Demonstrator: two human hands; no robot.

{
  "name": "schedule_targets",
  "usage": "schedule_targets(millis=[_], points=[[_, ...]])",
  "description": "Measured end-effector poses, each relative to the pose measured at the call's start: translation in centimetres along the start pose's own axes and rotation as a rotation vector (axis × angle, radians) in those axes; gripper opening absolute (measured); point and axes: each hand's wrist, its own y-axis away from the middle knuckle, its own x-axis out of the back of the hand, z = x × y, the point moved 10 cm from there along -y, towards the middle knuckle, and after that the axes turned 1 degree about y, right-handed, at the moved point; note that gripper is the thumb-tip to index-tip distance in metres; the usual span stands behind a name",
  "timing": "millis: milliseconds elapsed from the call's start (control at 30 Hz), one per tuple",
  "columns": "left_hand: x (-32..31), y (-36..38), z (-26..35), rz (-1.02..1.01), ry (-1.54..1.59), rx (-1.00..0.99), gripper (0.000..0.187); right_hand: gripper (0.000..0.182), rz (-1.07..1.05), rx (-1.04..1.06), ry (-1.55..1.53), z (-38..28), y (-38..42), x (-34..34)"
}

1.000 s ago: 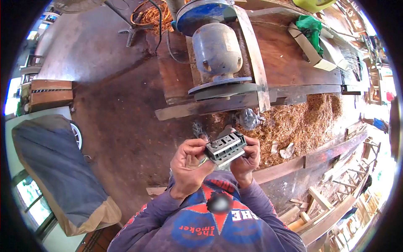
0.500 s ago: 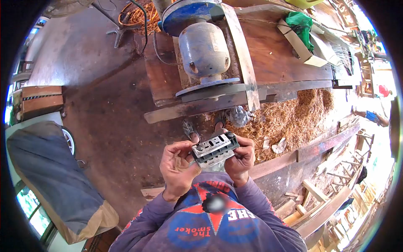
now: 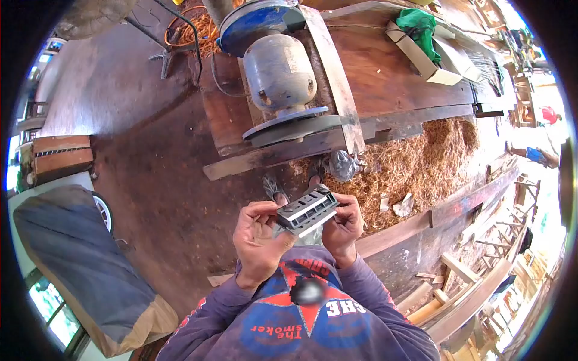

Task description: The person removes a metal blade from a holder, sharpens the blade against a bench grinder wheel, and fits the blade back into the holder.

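A slotted metal block (image 3: 307, 210) with a dark slotted side is held in front of the chest, between both hands. My left hand (image 3: 256, 240) grips its left end, the thumb along the lower edge and the fingers at the upper corner. Around the right end, my right hand (image 3: 344, 225) is closed, with its fingertips at the corner. Beyond the block stands a grey motor (image 3: 280, 72) with a flat round disc (image 3: 292, 129) on its near side.
Wood shavings (image 3: 409, 168) lie heaped beyond a plank at the right. On the wooden bench (image 3: 385, 78) are a box and a green cloth (image 3: 417, 30). A covered long object (image 3: 90, 259) stands at the left. A person (image 3: 542, 155) is partly visible far right.
The block has tilted in my hands, so its slotted side shows more and its top less. The bench and motor have shifted slightly left in view.
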Motion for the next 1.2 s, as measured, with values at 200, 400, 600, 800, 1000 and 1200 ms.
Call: schedule_targets(millis=[200, 400, 600, 800, 1000, 1200], points=[[-2.2, 0.3, 0.1, -0.084, -0.17, -0.091, 0.053, 0.025, 0.032, -0.33, -0.39, 3.2, 0.9, -0.1], [-3.9, 0.6, 1.1, -0.12, -0.282, -0.177, 0.05, 0.028, -0.005, -0.427, -0.551, 4.5, 1.5, -0.9], [-4.6, 0.8, 1.1, -0.186, -0.335, -0.213, 0.048, 0.03, -0.013, -0.504, -0.708, 4.4, 1.6, -1.8], [-4.1, 0.2, 1.6, -0.133, -0.327, -0.205, 0.047, 0.03, -0.054, -0.483, -0.642, 5.1, 1.7, -2.1], [-3.8, -0.1, 1.7, -0.111, -0.302, -0.199, 0.048, 0.027, 0.013, -0.619, -0.726, 4.6, 1.6, -2.5], [-3.5, -0.3, 1.5, -0.088, -0.278, -0.184, 0.049, 0.025, -0.005, -0.574, -0.696, 3.9, 0.9, -2.5]])
